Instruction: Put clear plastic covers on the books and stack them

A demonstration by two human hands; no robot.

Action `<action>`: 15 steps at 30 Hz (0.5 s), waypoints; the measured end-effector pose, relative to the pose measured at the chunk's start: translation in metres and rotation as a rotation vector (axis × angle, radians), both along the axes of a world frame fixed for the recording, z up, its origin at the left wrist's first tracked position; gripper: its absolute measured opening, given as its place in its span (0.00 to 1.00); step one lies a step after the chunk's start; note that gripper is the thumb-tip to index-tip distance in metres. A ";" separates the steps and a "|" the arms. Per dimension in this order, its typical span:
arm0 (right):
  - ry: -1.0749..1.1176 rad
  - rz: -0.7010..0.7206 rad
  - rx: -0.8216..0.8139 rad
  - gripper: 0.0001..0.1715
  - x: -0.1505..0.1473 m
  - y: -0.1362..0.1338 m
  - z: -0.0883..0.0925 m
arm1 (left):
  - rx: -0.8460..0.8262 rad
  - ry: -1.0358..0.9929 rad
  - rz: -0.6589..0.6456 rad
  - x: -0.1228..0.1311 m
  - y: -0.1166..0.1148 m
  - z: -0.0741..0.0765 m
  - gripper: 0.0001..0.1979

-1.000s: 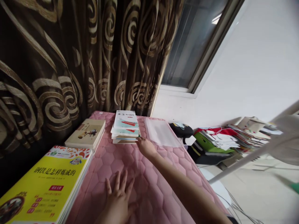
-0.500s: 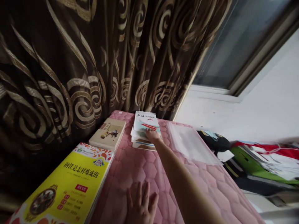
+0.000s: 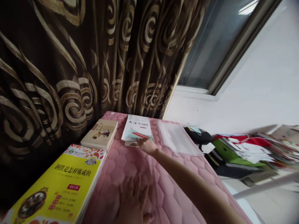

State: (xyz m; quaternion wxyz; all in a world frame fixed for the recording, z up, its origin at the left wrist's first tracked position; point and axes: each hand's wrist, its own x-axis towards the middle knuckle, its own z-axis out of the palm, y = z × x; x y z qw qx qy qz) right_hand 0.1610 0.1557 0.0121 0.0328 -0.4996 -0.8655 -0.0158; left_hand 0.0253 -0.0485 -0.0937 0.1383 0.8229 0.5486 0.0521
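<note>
A small stack of thin white booklets [image 3: 137, 126] lies at the far end of the pink quilted pad, its top cover showing a red and pale-green picture. At the stack's near right corner is my right hand [image 3: 146, 145], fingers bent together over the edge of the top booklet; the thumb is hard to see. My left hand [image 3: 133, 199] lies flat on the pad [image 3: 121, 168] with its fingers spread, holding nothing. To its left is a thick yellow book [image 3: 63, 183], and behind that a beige book [image 3: 100, 133] with a figure drawing.
A dark curtain [image 3: 77, 71] with gold swirls hangs along the left and back. Translucent plastic sheets [image 3: 177, 137] lie right of the booklets. Beyond the pad's right edge are a black bag [image 3: 198, 135], a green item [image 3: 224, 149] and piled papers [image 3: 252, 152].
My right hand has drawn back from the cover to the near edge of the booklets, which look more evenly stacked. The view has turned slightly right. My left hand stays flat.
</note>
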 end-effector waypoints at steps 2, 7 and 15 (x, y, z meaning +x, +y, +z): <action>0.002 0.059 -0.030 0.21 0.009 -0.033 -0.006 | -0.020 0.010 0.001 0.000 -0.002 0.012 0.42; 0.340 -0.157 -0.093 0.26 0.032 -0.065 -0.012 | -0.115 0.051 0.012 0.003 -0.007 0.051 0.37; 0.883 -0.672 -0.409 0.18 0.055 -0.028 -0.008 | -0.196 0.106 0.012 0.008 -0.007 0.076 0.35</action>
